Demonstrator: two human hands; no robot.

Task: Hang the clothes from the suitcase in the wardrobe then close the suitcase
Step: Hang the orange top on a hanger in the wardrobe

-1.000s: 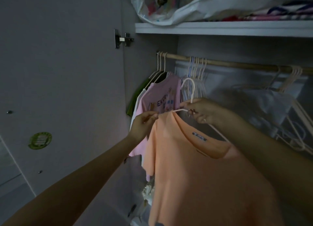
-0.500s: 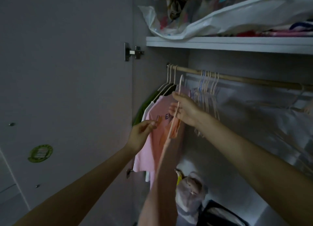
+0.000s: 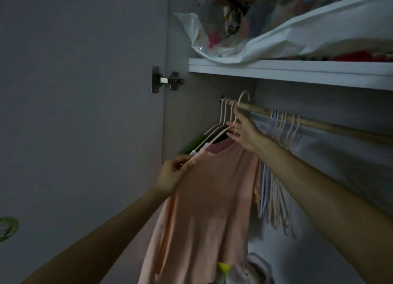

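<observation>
Both hands now apparently hook hanger over rail.

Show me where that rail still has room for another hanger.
Bare rail lies between the peach shirt's hook, held by the right hand, and the bunch of empty hangers. More bare rail runs right of that bunch. The left end is crowded with hung shirts.

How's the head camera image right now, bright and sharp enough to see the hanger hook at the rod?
Head view: dim and greyish throughout, no glare; the pale plastic hanger hook still reads against the wooden rod; the peach T-shirt looks soft; wide-angle distortion tilts the white shelf.
</observation>
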